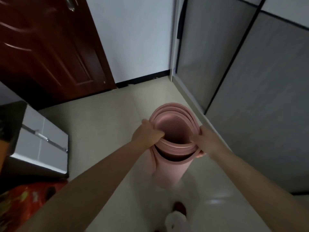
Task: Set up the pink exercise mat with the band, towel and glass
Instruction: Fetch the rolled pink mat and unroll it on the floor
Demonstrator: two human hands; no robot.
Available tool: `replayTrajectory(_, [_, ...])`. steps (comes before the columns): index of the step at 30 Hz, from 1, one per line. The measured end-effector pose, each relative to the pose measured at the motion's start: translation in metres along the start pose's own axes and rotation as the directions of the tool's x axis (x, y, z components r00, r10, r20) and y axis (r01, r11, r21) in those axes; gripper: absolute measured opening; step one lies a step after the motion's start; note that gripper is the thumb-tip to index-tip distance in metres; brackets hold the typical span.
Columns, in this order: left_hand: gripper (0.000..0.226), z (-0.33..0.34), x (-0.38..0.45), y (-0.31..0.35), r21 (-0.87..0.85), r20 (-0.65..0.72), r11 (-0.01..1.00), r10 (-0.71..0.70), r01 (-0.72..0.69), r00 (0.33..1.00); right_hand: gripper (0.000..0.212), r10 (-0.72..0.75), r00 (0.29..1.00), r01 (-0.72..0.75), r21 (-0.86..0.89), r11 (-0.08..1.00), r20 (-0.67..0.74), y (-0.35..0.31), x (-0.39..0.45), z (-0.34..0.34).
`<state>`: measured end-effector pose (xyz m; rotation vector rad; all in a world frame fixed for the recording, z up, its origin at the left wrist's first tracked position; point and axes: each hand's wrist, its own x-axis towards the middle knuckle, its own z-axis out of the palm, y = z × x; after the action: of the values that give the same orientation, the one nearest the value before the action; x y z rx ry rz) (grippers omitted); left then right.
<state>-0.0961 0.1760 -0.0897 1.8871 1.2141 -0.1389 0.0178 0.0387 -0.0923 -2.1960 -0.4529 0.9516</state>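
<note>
The pink exercise mat [170, 169] is rolled up and stands on end in front of me, its open spiral top facing the camera. My left hand [148, 133] grips the left side of the roll's top rim, fingers hooked inside. On the right side of the rim, my right hand [203, 139] holds the outer layers, thumb inside. Below the roll, something white and blurred [175, 220] with a red spot [180, 207] shows near the bottom edge; I cannot tell what it is. No band or glass is in sight.
Pale tiled floor [103, 128] stretches ahead to a white wall [137, 39]. A dark red door [50, 47] stands at the left, grey sliding panels [250, 97] at the right. A white cabinet with a dark top [40, 139] and red patterned fabric [25, 203] lie at the left.
</note>
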Motion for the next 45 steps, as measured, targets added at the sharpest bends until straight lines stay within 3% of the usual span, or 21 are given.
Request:
replayTrajectory(4, [0.064,-0.039,0.059,0.001,-0.018,0.000,1.000,-0.010,0.010,1.000,0.019,-0.034,0.999,0.034,-0.012,0.999,0.012,-0.048,0.055,0.015])
replayTrajectory(12, [0.060,-0.124,0.207,0.033,-0.071,0.039,0.987,-0.140,0.142,0.989,0.008,-0.054,0.993,0.064,-0.103,0.993,0.101,-0.167,0.204,0.036])
replayTrajectory(18, [0.070,-0.180,0.303,0.054,-0.056,0.052,0.994,-0.095,0.098,0.994,0.012,-0.068,0.989,0.085,-0.131,0.988,0.129,-0.240,0.293,0.042])
replayTrajectory(22, [0.071,-0.223,0.377,0.068,-0.042,0.069,0.996,-0.070,0.073,0.995,0.020,-0.063,0.993,0.073,-0.111,0.991,0.095,-0.286,0.355,0.054])
replayTrajectory(29, [0.073,-0.293,0.504,0.090,0.037,0.117,0.999,-0.026,0.022,0.993,0.014,0.025,0.999,-0.024,0.025,0.999,-0.021,-0.360,0.455,0.089])
replayTrajectory(38, [0.072,-0.318,0.657,0.136,0.332,0.228,0.942,-0.024,-0.054,0.973,0.007,0.231,0.954,-0.186,0.228,0.956,-0.192,-0.392,0.576,0.111])
replayTrajectory(45, [0.056,-0.297,0.781,0.163,0.423,0.324,0.891,0.024,-0.167,0.946,0.020,0.320,0.936,-0.260,0.326,0.909,-0.147,-0.391,0.687,0.110])
